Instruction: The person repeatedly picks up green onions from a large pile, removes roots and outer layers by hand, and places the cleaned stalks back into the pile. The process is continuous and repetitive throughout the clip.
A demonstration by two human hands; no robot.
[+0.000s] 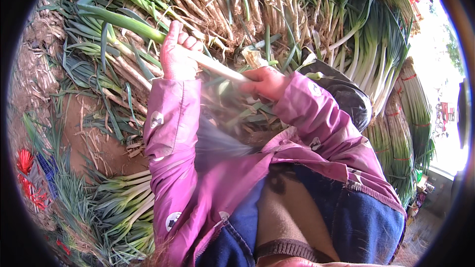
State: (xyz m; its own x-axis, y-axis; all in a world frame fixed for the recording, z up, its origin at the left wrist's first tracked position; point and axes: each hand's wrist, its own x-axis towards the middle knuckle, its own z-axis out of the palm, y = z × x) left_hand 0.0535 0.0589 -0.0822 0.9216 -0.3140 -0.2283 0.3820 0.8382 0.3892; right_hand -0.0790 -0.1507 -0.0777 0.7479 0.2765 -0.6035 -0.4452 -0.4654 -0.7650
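Observation:
One long green onion (217, 66) runs slantwise between my hands, its green leaves to the upper left and its pale stalk to the lower right. My left hand (180, 53) is closed around the stalk just below the green part. Fingers and thumb of my right hand (265, 83) grip the white lower end. Beneath the hands lie loose leaves and peeled scraps (248, 113), partly blurred. Unpeeled green onions with brown outer skins and roots (230, 26) are heaped just beyond both hands.
Cleaner white-stalked onions (371, 59) lie at upper right, with tied bundles (406, 118) below them. A black plastic-like item (343, 94) is beside my right forearm. More white-stalked onions (130, 200) lie at lower left, near bare brown ground (107, 152) and red ties (26, 163).

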